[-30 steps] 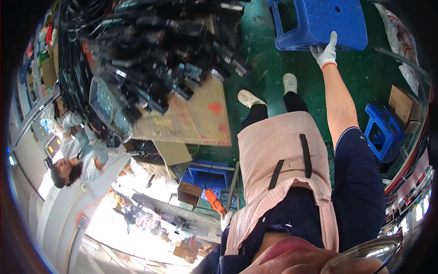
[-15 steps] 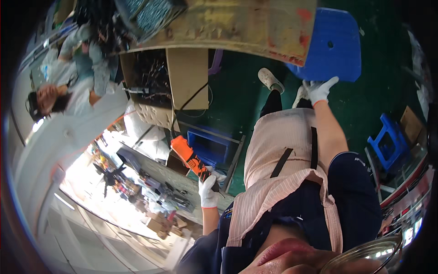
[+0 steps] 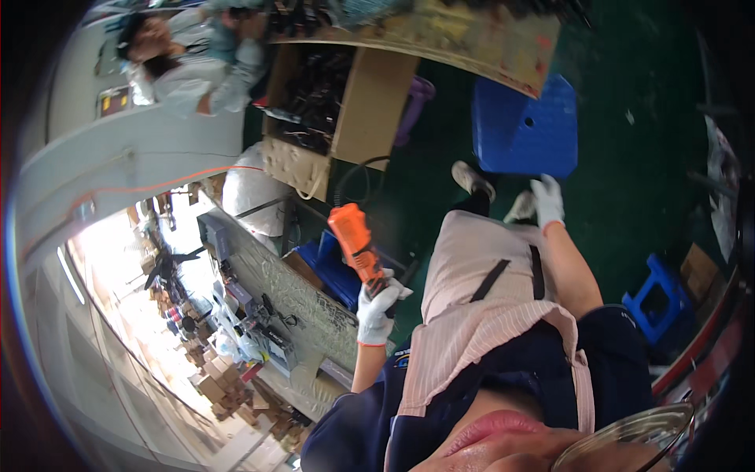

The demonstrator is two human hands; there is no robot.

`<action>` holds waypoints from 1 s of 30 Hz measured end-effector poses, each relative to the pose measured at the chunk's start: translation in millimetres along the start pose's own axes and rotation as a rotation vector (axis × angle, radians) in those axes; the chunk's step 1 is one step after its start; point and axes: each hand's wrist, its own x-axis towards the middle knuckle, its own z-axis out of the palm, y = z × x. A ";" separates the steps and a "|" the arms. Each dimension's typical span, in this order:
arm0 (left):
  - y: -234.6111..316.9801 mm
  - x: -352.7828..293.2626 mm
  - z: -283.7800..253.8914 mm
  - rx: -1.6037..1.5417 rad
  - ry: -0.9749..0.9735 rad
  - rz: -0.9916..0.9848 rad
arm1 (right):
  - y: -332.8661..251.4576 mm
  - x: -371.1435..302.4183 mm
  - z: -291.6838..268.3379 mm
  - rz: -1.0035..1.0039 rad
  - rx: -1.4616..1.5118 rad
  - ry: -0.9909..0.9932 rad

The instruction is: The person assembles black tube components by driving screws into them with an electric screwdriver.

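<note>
My left hand point(image 3: 376, 313), in a white knit glove with an orange cuff, is closed around the dark grip of an orange corded power tool point(image 3: 354, 240). The tool's black cable point(image 3: 366, 169) loops up past a cardboard box. My gloved right hand point(image 3: 548, 203) is in front of my right leg with its fingers stretched out and nothing visible in it. Just beyond that hand stands a blue plastic stool point(image 3: 531, 134) with a hole in its seat; a narrow gap shows between them.
A worn wooden workbench point(image 3: 472, 43) crosses the far side. Beside it an open cardboard box point(image 3: 373, 102) holds dark parts. A co-worker point(image 3: 212, 63) sits at the far left. Another blue stool point(image 3: 659, 299) stands at right. Green floor point(image 3: 621, 197) surrounds my feet.
My view has turned, shifting the bench and box rightward in the picture. My right hand, earlier at the blue stool's near edge, is now apart from it. The left hand still holds the tool.
</note>
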 end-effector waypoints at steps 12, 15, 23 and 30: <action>53.8 77.1 -15.2 0.214 -0.252 -0.131 | -65.6 174.7 -69.0 -0.026 -0.523 0.227; 76.0 128.2 -25.3 0.438 -0.374 -0.218 | -21.9 229.3 -111.5 0.058 -0.494 0.284; 129.0 200.2 -44.4 0.774 -0.426 -0.191 | 9.3 221.6 -68.3 0.058 -0.879 0.248; 147.7 227.9 -40.9 0.834 -0.516 -0.176 | 26.8 196.6 -50.3 0.119 -0.804 0.280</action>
